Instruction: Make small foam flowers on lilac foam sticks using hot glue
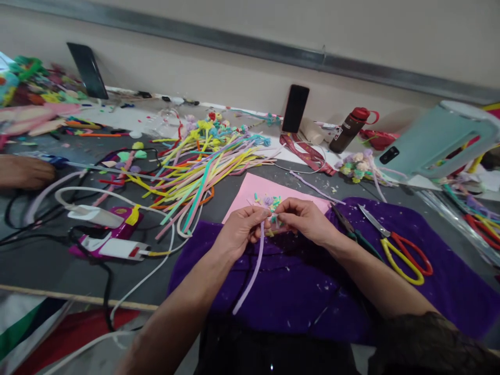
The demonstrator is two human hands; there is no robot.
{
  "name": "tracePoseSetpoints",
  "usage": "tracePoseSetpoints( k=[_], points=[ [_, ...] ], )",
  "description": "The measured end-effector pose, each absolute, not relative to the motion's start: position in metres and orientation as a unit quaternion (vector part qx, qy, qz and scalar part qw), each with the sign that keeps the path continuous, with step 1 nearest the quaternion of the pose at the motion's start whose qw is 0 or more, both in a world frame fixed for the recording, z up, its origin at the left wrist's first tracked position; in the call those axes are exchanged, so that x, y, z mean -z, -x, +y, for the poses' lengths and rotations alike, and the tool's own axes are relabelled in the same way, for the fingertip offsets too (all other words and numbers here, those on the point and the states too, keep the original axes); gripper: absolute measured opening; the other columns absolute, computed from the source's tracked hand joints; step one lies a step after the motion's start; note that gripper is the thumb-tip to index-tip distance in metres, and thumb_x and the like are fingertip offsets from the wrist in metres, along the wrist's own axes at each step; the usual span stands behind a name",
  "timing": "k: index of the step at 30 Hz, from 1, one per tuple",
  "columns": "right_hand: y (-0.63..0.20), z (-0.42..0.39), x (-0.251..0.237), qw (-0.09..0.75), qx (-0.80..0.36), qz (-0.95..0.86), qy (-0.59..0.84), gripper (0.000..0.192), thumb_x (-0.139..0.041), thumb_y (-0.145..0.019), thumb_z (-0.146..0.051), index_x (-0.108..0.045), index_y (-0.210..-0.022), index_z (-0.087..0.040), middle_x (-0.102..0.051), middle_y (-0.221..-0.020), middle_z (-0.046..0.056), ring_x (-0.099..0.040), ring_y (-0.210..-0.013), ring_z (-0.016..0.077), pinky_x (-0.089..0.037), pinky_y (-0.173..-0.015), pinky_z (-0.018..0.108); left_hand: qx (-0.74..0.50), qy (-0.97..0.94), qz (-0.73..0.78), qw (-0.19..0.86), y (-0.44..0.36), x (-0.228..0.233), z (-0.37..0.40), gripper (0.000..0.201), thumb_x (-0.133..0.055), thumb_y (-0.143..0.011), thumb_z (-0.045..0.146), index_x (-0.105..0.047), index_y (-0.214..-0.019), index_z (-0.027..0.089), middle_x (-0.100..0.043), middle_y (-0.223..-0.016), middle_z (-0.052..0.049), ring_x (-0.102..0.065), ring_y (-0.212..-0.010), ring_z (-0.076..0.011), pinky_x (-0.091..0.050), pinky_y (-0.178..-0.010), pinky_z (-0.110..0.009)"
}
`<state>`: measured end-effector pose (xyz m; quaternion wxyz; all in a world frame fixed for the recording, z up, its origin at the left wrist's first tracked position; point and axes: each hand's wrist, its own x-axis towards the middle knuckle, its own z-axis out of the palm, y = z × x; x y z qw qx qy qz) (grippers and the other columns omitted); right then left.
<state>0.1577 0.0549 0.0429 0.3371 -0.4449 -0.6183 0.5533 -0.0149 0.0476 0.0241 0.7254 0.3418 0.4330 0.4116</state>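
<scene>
A lavender pipe cleaner [255,271] hangs down from between the pinched thumb and fingers of my left hand [244,229]. Close beside it, my right hand [304,219] is closed in a pinch near the pipe cleaner's top; what its fingertips hold is too small to make out. Behind both hands, small coloured pieces [269,200] lie on a pink sheet [242,195]. Below is a purple cloth [281,297]. On this cloth, to the right, rest scissors [406,255] with one red and one yellow handle, and dark-handled pliers [353,232] partly behind my right forearm.
A pile of colourful pipe cleaners [203,166] spreads at back left. A purple power strip [105,234] with cables lies left, near another person's hand [25,172]. Along the back stand a phone [296,109], a bottle [349,130] and a pale-green jug [433,135].
</scene>
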Motion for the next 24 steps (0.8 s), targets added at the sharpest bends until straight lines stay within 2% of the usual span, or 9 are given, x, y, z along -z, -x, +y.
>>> tracePoseSetpoints(
  k=[4, 9, 18, 24],
  points=[
    [-0.1575, 0.0544, -0.0410, 0.337, -0.573, -0.593, 0.454, 0.012, -0.058, -0.073, -0.025, -0.055, -0.081, -0.016, -0.050, -0.059, -0.006, -0.044, -0.043, 0.0051, -0.036, -0.039, 0.016, -0.423, -0.337, 0.438, 0.718, 0.0167, -0.0222, 0.0502, 0.024, -0.068, -0.067, 0.035, -0.062, -0.074, 0.013, -0.059, -0.056, 0.001, -0.041, -0.035, -0.0015, -0.025, -0.033, -0.014],
    [-0.1567, 0.0523, -0.0411, 0.341, -0.620, -0.567, 0.422, 0.025, -0.056, -0.076, -0.028, -0.055, -0.099, -0.019, -0.054, -0.069, -0.004, -0.048, -0.050, 0.0062, -0.039, -0.042, 0.017, -0.421, -0.341, 0.431, 0.722, 0.0167, -0.0234, 0.0515, 0.024, -0.067, -0.067, 0.035, -0.061, -0.072, 0.013, -0.058, -0.055, 0.002, -0.038, -0.034, -0.0010, -0.023, -0.032, -0.014],
    [-0.1554, 0.0525, -0.0417, 0.351, -0.629, -0.537, 0.439, 0.016, -0.059, -0.075, -0.031, -0.056, -0.078, -0.016, -0.058, -0.062, -0.003, -0.056, -0.052, 0.0085, -0.039, -0.042, 0.017, -0.406, -0.357, 0.423, 0.727, 0.0135, -0.0213, 0.0516, 0.024, -0.066, -0.068, 0.036, -0.060, -0.068, 0.013, -0.056, -0.051, 0.003, -0.038, -0.032, -0.0019, -0.021, -0.030, -0.016],
    [-0.1606, 0.0579, -0.0393, 0.402, -0.658, -0.463, 0.437, 0.020, -0.067, -0.069, -0.032, -0.063, -0.076, -0.014, -0.055, -0.057, -0.004, -0.046, -0.043, 0.0042, -0.033, -0.037, 0.015, -0.390, -0.353, 0.431, 0.733, 0.0114, -0.0230, 0.0502, 0.024, -0.066, -0.068, 0.036, -0.059, -0.064, 0.013, -0.056, -0.050, 0.003, -0.038, -0.032, -0.0016, -0.021, -0.030, -0.015]
  ],
)
